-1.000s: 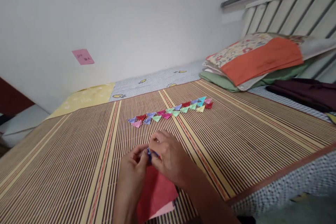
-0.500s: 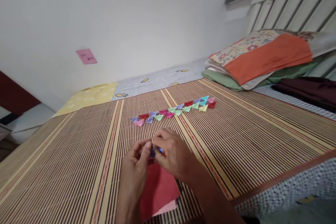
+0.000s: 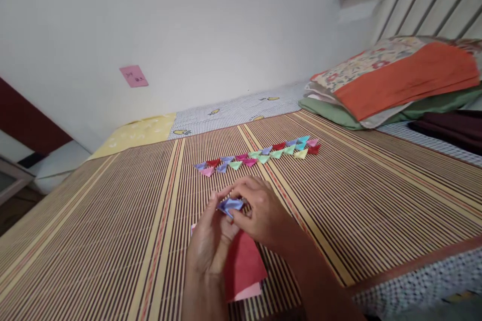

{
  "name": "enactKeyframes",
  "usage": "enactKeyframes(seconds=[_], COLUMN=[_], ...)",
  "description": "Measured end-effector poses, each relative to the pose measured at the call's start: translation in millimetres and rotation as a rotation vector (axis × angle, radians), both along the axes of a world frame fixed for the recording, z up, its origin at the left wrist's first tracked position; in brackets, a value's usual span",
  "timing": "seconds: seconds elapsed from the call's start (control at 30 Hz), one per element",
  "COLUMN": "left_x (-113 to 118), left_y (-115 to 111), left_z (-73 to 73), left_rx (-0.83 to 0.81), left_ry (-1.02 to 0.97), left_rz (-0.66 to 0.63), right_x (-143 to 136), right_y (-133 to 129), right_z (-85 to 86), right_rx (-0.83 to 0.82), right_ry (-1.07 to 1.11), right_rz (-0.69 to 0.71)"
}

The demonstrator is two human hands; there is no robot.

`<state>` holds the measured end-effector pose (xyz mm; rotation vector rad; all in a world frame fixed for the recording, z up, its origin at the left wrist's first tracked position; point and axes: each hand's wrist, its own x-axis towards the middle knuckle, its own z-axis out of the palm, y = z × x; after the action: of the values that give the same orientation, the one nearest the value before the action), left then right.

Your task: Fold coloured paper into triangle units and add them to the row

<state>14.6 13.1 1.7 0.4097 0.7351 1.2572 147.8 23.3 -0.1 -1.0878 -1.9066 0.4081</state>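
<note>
A small folded blue paper piece [image 3: 230, 205] is between my hands, above the striped mat. The thumb and fingers of my right hand [image 3: 259, 213] pinch its right end. My left hand [image 3: 211, 241] is cupped beneath and beside it, fingers curled round its far side, partly hidden by my right hand. Below them lies a stack of square paper, red on top [image 3: 244, 266], with a pink edge showing. Beyond my hands, several small folded paper shapes [image 3: 249, 162] in blue, red, pink, green, yellow and teal sit in two slanting rows.
The striped mat [image 3: 113, 220] covers the bed. Folded orange and floral fabric [image 3: 406, 80] lies at the back right, beside dark cloth [image 3: 452, 128] and a slatted headboard [image 3: 433, 5]. A pink note [image 3: 134, 76] is on the wall.
The blue piece now shows more fully, its folded shape opened toward the camera. My left hand has turned its palm upward beneath it. The whole view has shifted slightly.
</note>
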Motion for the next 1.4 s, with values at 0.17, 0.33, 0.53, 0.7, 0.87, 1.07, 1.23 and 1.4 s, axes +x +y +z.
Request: enactKeyframes(seconds=[0.17,0.33,0.53,0.7,0.87,1.07,1.23,1.4], left_x=[-1,-3,-5,0,9,6,-8,-10], left_y=[1,4,5,1,-1,-2,0,1], left_z=[1.6,-6.1,-12.7,-5.6,0.2,1.9,3.8,4.7], left_rx=[-0.065,-0.063,-0.046,-0.025,-0.031,-0.015,0.026,-0.007], left_ry=[-0.05,-0.113,-0.127,-0.076,-0.022,0.084,0.109,0.056], left_rz=[0.079,0.087,0.101,0.124,0.141,0.157,0.222,0.236], right_x=[16,20,17,8,-6,27,109,156], right_y=[3,2,-2,-1,2,16,68,128], right_z=[2.1,-0.4,3.7,0.2,-10.6,-7.3,0.6,-13.4], right_rx=[0.036,-0.014,-0.011,-0.04,-0.062,-0.16,-0.28,-0.456], right_ry=[0.131,0.142,0.116,0.125,0.138,-0.126,-0.316,-0.479], right_rz=[-0.006,-0.017,0.011,-0.07,-0.213,-0.388,-0.617,-0.708])
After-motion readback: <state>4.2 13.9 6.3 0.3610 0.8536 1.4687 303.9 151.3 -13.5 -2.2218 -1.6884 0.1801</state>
